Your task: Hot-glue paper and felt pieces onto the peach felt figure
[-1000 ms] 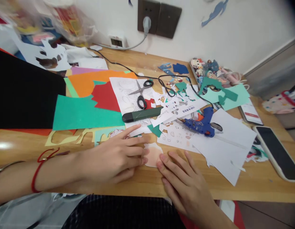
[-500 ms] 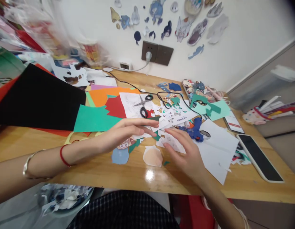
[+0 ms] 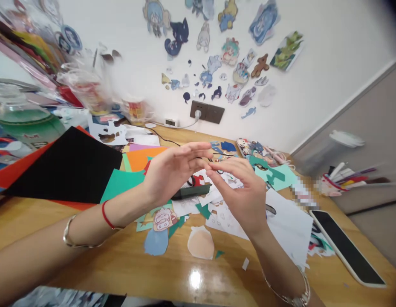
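Both hands are raised above the desk (image 3: 121,275), near its middle. Left hand (image 3: 166,175): palm turned toward the person, fingers extended and loosely parted. Right hand (image 3: 245,192): thumb and index tips brought together, meeting a left fingertip. The two hands touch there; cannot tell whether anything small sits between the tips. Red cord (image 3: 108,217) and bangle (image 3: 67,234) on left wrist; bracelet (image 3: 302,294) on right.

Peach cutout (image 3: 200,243) lies flat on the desk below the hands, clear of both, with a white margin around it. Left of it, just beside: blue cutout (image 3: 156,243), touching a printed cutout (image 3: 164,218) above. Right of it: small green scrap (image 3: 220,254), then white scrap (image 3: 245,264).

Behind the wrists: dark green tool (image 3: 191,192) across loose papers, partly hidden by the left hand. Black sheet (image 3: 70,170) and green sheet (image 3: 122,185) overlap at left. White paper (image 3: 293,226) at right, phone (image 3: 348,249) farther right, dark screen up. Pen cup (image 3: 332,186) beyond the phone. Wall behind carries many paper figures (image 3: 230,51) above the socket (image 3: 213,114).
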`<action>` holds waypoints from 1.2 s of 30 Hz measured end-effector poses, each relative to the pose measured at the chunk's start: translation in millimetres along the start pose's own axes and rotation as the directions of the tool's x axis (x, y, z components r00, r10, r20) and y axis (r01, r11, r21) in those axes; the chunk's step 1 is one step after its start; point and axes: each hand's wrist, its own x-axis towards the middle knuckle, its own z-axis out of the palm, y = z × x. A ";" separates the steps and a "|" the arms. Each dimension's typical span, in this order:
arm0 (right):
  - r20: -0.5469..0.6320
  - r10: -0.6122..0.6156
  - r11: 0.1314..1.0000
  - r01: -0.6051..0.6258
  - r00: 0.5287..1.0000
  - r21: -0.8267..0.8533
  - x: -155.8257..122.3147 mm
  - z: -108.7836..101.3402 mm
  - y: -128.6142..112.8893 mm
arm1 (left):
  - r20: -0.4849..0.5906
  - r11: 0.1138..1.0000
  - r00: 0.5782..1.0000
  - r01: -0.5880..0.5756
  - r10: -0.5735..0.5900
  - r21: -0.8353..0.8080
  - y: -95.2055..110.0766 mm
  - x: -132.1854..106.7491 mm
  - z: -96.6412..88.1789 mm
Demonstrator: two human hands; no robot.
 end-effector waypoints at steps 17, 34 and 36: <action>0.004 -0.097 0.987 0.096 0.995 -0.128 55.6 -8.2 -6.6 | -0.054 0.988 0.996 -0.083 0.077 -0.127 30.0 22.4 -2.7; 0.120 0.055 0.998 -0.059 0.991 0.028 49.7 -41.6 -14.4 | 0.176 0.655 0.972 -0.234 0.155 0.718 23.1 10.7 4.9; 0.118 0.070 0.996 -0.075 0.991 0.040 50.3 -41.2 -13.8 | 0.165 0.651 0.984 -0.165 0.061 0.741 18.9 10.6 6.1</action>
